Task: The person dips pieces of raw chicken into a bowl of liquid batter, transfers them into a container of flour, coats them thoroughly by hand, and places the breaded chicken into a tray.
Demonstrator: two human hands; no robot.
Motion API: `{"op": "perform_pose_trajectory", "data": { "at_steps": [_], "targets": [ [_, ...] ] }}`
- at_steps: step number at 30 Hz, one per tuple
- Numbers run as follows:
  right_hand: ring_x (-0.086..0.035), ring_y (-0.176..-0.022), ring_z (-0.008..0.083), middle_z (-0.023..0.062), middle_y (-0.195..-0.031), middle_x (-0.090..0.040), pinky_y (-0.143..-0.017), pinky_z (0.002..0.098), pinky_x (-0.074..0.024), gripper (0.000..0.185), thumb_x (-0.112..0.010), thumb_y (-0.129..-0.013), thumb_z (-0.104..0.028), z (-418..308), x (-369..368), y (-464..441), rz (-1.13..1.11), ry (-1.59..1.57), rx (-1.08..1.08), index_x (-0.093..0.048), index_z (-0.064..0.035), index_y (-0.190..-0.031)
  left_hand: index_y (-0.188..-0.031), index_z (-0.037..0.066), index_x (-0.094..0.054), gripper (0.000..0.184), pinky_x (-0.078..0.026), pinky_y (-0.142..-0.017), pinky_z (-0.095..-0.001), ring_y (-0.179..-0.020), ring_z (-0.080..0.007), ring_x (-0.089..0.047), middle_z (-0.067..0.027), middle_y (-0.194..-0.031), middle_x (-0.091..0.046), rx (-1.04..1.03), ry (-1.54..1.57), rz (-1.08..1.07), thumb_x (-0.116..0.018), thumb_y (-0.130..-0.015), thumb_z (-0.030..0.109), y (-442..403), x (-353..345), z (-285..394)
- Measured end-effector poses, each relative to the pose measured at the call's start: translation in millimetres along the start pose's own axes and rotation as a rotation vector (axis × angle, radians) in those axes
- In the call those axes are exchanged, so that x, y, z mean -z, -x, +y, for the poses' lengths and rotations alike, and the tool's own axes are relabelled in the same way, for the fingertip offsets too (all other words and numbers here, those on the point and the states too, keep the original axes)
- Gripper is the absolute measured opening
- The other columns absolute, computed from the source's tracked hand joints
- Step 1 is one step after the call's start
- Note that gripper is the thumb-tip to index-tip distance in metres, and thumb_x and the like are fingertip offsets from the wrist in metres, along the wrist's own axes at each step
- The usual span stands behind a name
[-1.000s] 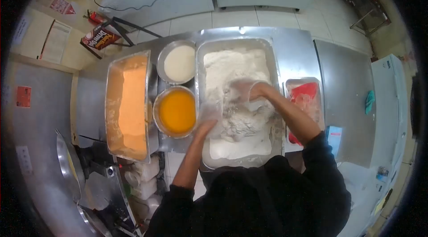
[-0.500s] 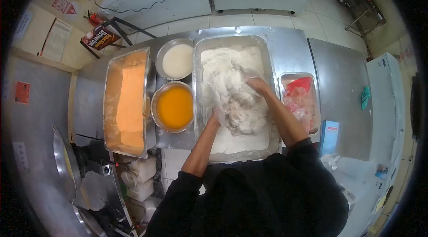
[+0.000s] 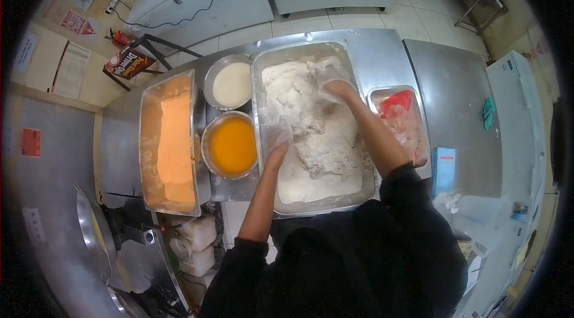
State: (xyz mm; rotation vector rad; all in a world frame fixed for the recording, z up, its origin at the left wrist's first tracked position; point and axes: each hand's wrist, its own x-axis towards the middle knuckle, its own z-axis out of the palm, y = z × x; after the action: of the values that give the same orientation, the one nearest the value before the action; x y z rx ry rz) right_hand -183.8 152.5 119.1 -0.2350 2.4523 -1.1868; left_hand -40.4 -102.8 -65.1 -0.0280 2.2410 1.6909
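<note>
A deep metal tray (image 3: 365, 180) holds white flour (image 3: 317, 189), with flour-coated lumps (image 3: 326, 156) heaped through its middle. Over the tray's left side is my left hand (image 3: 277, 138), in a clear plastic glove, with its fingers stretched out and apart from the heap. My right hand (image 3: 332, 81), also in a clear glove, is at the far right part of the tray, fingers extended over the flour. I see nothing held in either hand. What the coated lumps are under the flour cannot be made out.
Left of the tray stand a bowl of orange liquid (image 3: 232, 144), a bowl of pale liquid (image 3: 232, 84) and a long pan of orange powder (image 3: 175, 144). To the right are a small tray with a red scoop (image 3: 396, 102) and pinkish pieces, and a blue box (image 3: 443, 171).
My hands have come out of the heap and moved apart. The left went leftward and slightly up, the right up toward the far corner. Coated lumps have shifted. The view moved slightly.
</note>
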Motion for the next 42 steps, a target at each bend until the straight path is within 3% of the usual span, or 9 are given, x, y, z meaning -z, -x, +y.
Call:
{"op": "perform_pose_trajectory", "data": {
  "at_steps": [6, 9, 19, 25, 29, 33, 35, 40, 42],
  "targets": [
    [-0.051, -0.092, 0.0268, 0.0188, -0.100, -0.054, -0.082, 0.0361, -0.0384, 0.040, -0.038, -0.088, -0.032, 65, -71, -17, 0.129, 0.341, 0.052, -0.050, -0.0048, -0.114, -0.129, 0.003, -0.032, 0.053, -0.022, -0.103, -0.0321, -0.123, -0.0224, -0.030, -0.0101, -0.132, -0.034, 0.161, 0.347, -0.025, -0.037, -0.087, 0.035, -44, -26, 15],
    [-0.051, -0.093, 0.0256, 0.0171, -0.101, -0.055, -0.085, 0.0349, -0.0368, 0.043, -0.039, -0.088, -0.034, 24, -39, 27, -0.110, 0.235, 0.159, -0.052, -0.0012, -0.112, -0.130, 0.003, -0.031, 0.053, -0.021, -0.103, -0.0319, -0.123, -0.0223, -0.029, -0.0101, -0.133, -0.032, 0.163, 0.501, -0.047, -0.037, -0.087, 0.034, -44, -21, 64],
    [-0.052, -0.098, 0.0234, 0.0130, -0.105, -0.056, -0.082, 0.0343, -0.0415, 0.042, -0.041, -0.087, -0.030, -29, 1, 79, 0.256, -0.960, -0.221, -0.053, 0.0020, -0.110, -0.132, 0.002, -0.026, 0.055, -0.017, -0.104, -0.0310, -0.126, -0.0219, -0.024, -0.0103, -0.136, -0.027, 0.116, 0.321, -0.031, -0.038, -0.086, 0.030, 6, 9, 48],
    [-0.051, -0.101, 0.0234, 0.0140, -0.109, -0.054, -0.084, 0.0326, -0.0411, 0.046, -0.041, -0.088, -0.033, 36, -35, 88, 0.026, 0.219, -0.159, -0.049, 0.0024, -0.115, -0.133, 0.001, -0.023, 0.057, -0.015, -0.105, -0.0304, -0.128, -0.0216, -0.021, -0.0105, -0.138, -0.025, 0.227, 0.213, -0.076, -0.039, -0.086, 0.028, 46, -33, -27],
    [-0.051, -0.102, 0.0235, 0.0146, -0.112, -0.052, -0.085, 0.0314, -0.0409, 0.048, -0.040, -0.088, -0.035, 72, -110, 92, 0.007, 0.416, -0.221, -0.047, 0.0026, -0.118, -0.134, 0.001, -0.021, 0.058, -0.013, -0.105, -0.0301, -0.129, -0.0215, -0.019, -0.0105, -0.139, -0.023, 0.242, 0.335, -0.109, -0.039, -0.086, 0.027, 19, -61, -20],
    [-0.052, -0.102, 0.0239, 0.0161, -0.114, -0.052, -0.085, 0.0307, -0.0415, 0.050, -0.039, -0.089, -0.037, 66, -105, 98, 0.026, -0.296, -0.231, -0.046, 0.0028, -0.119, -0.135, 0.001, -0.020, 0.059, -0.012, -0.106, -0.0297, -0.130, -0.0213, -0.017, -0.0106, -0.140, -0.021, 0.145, 0.537, -0.154, -0.039, -0.085, 0.025, 16, -71, -1],
    [-0.058, -0.092, 0.0231, 0.0170, -0.114, -0.052, -0.078, 0.0310, -0.0461, 0.049, -0.035, -0.091, -0.037, 38, -84, 113, -0.125, -1.172, -0.236, -0.046, 0.0019, -0.119, -0.135, 0.000, -0.018, 0.061, -0.012, -0.106, -0.0289, -0.130, -0.0209, -0.015, -0.0096, -0.141, -0.019, 0.193, 0.537, -0.148, -0.041, -0.085, 0.028, 32, -53, 70],
    [-0.058, -0.093, 0.0233, 0.0168, -0.114, -0.052, -0.073, 0.0313, -0.0511, 0.054, -0.030, -0.092, -0.041, -31, -18, 119, -0.063, -1.239, -0.320, -0.036, -0.0001, -0.126, -0.135, 0.001, -0.020, 0.060, -0.013, -0.106, -0.0292, -0.129, -0.0209, -0.018, -0.0098, -0.140, -0.021, 0.060, 0.500, -0.085, -0.040, -0.086, 0.030, 5, -16, 133],
    [-0.047, -0.112, 0.0249, 0.0182, -0.123, -0.045, -0.090, 0.0334, -0.0426, 0.056, -0.028, -0.092, -0.042, -42, -6, 106, 0.120, -0.971, -0.356, -0.031, -0.0013, -0.130, -0.135, 0.001, -0.020, 0.059, -0.014, -0.105, -0.0294, -0.129, -0.0209, -0.019, -0.0099, -0.140, -0.022, 0.020, 0.463, -0.045, -0.040, -0.087, 0.031, -23, 2, 123]
  ]
}}
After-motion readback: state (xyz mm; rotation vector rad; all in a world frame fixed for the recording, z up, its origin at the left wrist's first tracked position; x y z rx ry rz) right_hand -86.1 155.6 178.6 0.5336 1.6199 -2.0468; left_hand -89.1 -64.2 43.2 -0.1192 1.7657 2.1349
